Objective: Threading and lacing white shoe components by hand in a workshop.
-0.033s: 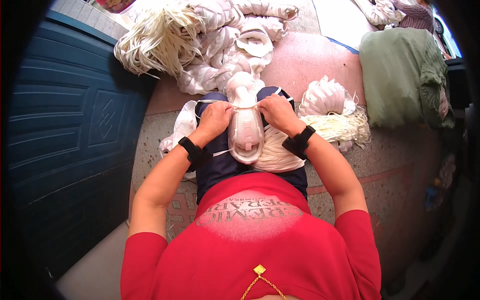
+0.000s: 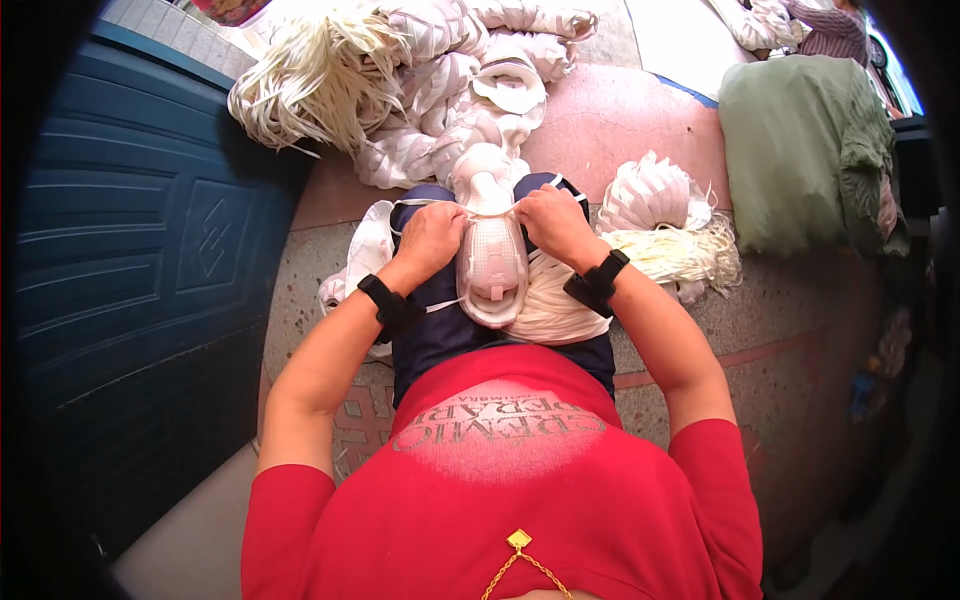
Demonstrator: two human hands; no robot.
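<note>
A pale pink-and-white shoe upper (image 2: 492, 262) lies lengthwise across my lap, sole side hidden. A thin white lace (image 2: 490, 214) is drawn across it between my two hands. My left hand (image 2: 432, 238) is closed at the upper's left edge, pinching the lace. Opposite it, my right hand (image 2: 557, 226) pinches the lace at the right edge. A bundle of cream laces (image 2: 556, 305) rests over my right thigh, next to the upper. To the left of my knee hangs another white upper (image 2: 372, 245), partly hidden by my left arm.
Wrapped bundles of shoe uppers (image 2: 430, 95) are heaped ahead of my knees, with a hank of cream laces (image 2: 320, 85) on them. More uppers (image 2: 645, 195) and laces (image 2: 695, 255) lie at right. A green sack (image 2: 805, 155) stands beyond; a blue door (image 2: 150, 230) is at left.
</note>
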